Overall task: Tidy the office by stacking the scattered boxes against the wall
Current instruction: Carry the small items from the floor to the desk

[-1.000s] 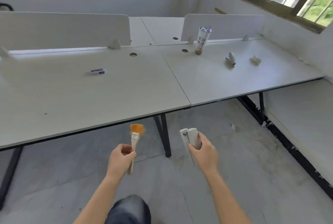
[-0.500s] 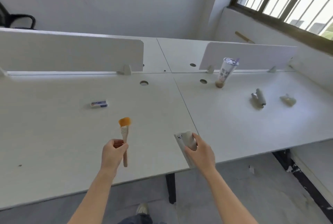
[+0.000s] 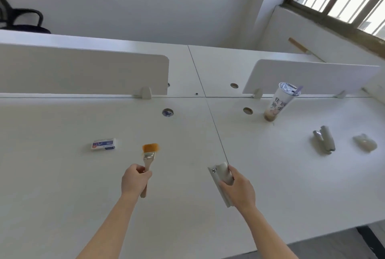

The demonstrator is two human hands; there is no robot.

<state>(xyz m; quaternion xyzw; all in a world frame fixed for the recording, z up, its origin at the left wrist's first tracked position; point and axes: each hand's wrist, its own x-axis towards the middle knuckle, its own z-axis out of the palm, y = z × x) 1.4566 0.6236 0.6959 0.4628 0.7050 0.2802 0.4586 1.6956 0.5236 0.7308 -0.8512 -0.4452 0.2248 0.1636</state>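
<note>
Well left of the bench seam [image 3: 216,133], a small box [image 3: 103,144] in blue and white lies flat on the bench [image 3: 52,175]; it is the only box in view. Just left of the seam, the left hand [image 3: 135,180] is curled round the handle of a brush [image 3: 149,155], bristles pointing away. At the seam, the right hand [image 3: 239,191] wraps a pale stapler [image 3: 223,175]. With both hands full, the sound move is probably to lay the brush down near the seam, then take the box by its long sides, as it looks light enough to skid. Well right of the seam stand a cup [image 3: 280,101], a second stapler [image 3: 325,142] and a pale lump [image 3: 365,143] I cannot identify. Far left of the seam a chair [image 3: 20,19] is cut off; the box's print is unreadable, and no stack shows.
</note>
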